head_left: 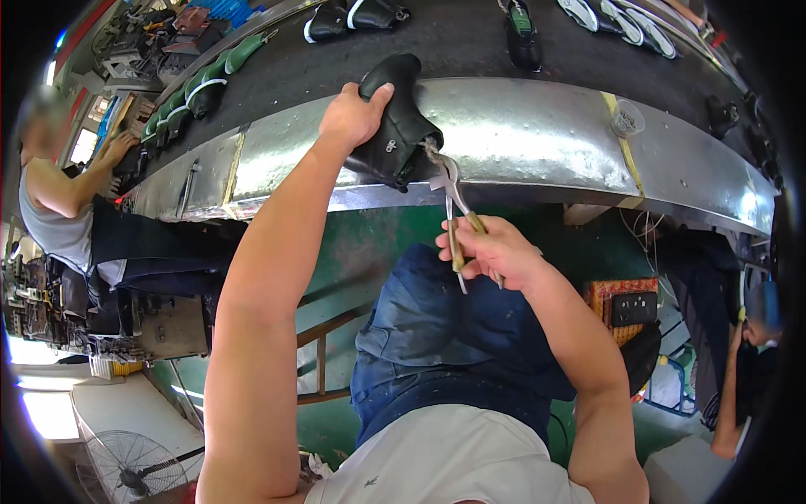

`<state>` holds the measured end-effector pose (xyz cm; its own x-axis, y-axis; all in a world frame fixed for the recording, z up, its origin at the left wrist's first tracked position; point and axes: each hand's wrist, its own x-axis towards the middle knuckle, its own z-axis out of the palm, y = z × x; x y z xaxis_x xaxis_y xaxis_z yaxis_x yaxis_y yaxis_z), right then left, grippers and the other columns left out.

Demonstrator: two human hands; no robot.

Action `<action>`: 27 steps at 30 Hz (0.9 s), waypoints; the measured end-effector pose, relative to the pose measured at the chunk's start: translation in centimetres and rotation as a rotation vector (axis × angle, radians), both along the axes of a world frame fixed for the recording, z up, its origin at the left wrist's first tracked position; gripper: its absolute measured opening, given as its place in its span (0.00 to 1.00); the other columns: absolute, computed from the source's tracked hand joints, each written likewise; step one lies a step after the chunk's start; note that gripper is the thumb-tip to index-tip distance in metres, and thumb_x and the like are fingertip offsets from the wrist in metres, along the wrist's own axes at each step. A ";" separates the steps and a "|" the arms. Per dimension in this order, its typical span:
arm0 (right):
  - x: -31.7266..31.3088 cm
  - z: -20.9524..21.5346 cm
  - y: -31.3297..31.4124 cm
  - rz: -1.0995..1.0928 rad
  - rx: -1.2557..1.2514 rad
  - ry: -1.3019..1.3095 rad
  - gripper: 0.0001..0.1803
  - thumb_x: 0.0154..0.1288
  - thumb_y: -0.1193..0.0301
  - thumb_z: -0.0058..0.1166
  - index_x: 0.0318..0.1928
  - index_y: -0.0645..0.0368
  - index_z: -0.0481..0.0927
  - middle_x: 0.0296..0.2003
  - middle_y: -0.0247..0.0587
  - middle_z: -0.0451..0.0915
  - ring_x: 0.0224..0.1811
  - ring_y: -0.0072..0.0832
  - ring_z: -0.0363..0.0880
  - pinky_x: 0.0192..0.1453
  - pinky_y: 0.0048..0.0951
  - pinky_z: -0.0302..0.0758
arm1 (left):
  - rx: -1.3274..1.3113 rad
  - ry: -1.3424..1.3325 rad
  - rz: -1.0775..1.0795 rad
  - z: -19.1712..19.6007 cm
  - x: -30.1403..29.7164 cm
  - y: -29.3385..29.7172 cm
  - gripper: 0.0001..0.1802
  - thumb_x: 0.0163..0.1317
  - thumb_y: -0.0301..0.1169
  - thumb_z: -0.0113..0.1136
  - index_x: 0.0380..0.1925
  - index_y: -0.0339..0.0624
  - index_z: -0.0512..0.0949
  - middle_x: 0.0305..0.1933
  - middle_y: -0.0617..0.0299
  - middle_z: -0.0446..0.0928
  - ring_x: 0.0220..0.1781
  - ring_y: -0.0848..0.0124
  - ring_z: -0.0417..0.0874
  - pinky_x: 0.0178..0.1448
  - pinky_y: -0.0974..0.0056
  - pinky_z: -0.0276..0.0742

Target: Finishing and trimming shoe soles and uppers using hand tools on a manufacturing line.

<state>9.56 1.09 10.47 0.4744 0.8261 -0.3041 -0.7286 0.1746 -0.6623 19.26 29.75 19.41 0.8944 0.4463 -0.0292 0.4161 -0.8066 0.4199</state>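
My left hand (357, 116) is closed round a black leather shoe upper (395, 134), pressing it against the metal front of the bench. The shoe is tilted, with one end toward me. In my right hand (497, 252) is a pair of pincers (454, 189), its handles pointing down toward my lap. The jaws meet a frayed greyish tuft at the near end of the shoe; whether they are clamped on it I cannot tell. A thin metal piece also shows below my right fingers, its kind unclear.
The metal-edged workbench (537, 126) crosses in front of me. A clear cup (628, 118) stands on its edge. Farther back lie a black shoe (522, 38), white-edged shoes (625, 23) and green shoe forms (201, 91). One person (63, 193) works at left, another (747, 361) at right.
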 end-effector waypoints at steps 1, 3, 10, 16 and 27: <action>-0.5 0.8 0.6 -0.032 -0.130 -0.078 0.17 0.79 0.66 0.52 0.58 0.65 0.75 0.44 0.42 0.82 0.43 0.25 0.84 0.30 0.22 0.77 | -0.010 0.013 -0.004 0.2 -0.2 0.4 0.47 0.68 0.66 0.50 0.65 0.29 0.70 0.63 0.36 0.78 0.67 0.47 0.78 0.69 0.51 0.72; -1.2 0.9 0.7 -0.049 -0.356 -0.381 0.16 0.77 0.62 0.56 0.51 0.63 0.77 0.36 0.38 0.80 0.37 0.23 0.81 0.30 0.27 0.77 | 0.019 0.006 0.010 0.0 -0.4 0.4 0.47 0.68 0.66 0.50 0.64 0.29 0.71 0.63 0.36 0.78 0.67 0.47 0.78 0.69 0.51 0.72; -3.0 -2.6 -3.6 -0.131 -0.391 -0.594 0.13 0.75 0.64 0.56 0.43 0.63 0.80 0.26 0.31 0.78 0.29 0.20 0.78 0.33 0.25 0.74 | 0.009 -0.026 0.013 0.2 0.2 0.7 0.50 0.64 0.68 0.52 0.61 0.26 0.75 0.61 0.35 0.78 0.66 0.44 0.78 0.70 0.50 0.71; -4.6 -0.1 -6.4 -0.182 -0.299 -0.173 0.23 0.81 0.52 0.46 0.55 0.62 0.75 0.40 0.40 0.80 0.38 0.27 0.81 0.41 0.35 0.83 | -0.933 -0.139 -0.021 -1.7 -4.5 1.9 0.40 0.69 0.61 0.58 0.53 0.26 0.81 0.45 0.50 0.85 0.44 0.67 0.85 0.53 0.58 0.81; -6.3 -4.4 -6.0 0.253 0.608 0.403 0.57 0.64 0.23 0.36 0.79 0.51 0.55 0.59 0.79 0.74 0.46 0.51 0.87 0.41 0.42 0.88 | 0.301 -0.597 -1.299 1.5 -21.4 -8.2 0.35 0.53 0.53 0.71 0.48 0.33 0.78 0.49 0.50 0.83 0.45 0.57 0.88 0.45 0.60 0.83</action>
<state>3.24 -4.94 6.05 0.1975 0.9718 0.1288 -0.9594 0.2186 -0.1782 -2.11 21.53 20.90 0.5092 -0.7460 0.4292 -0.8303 -0.5571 0.0167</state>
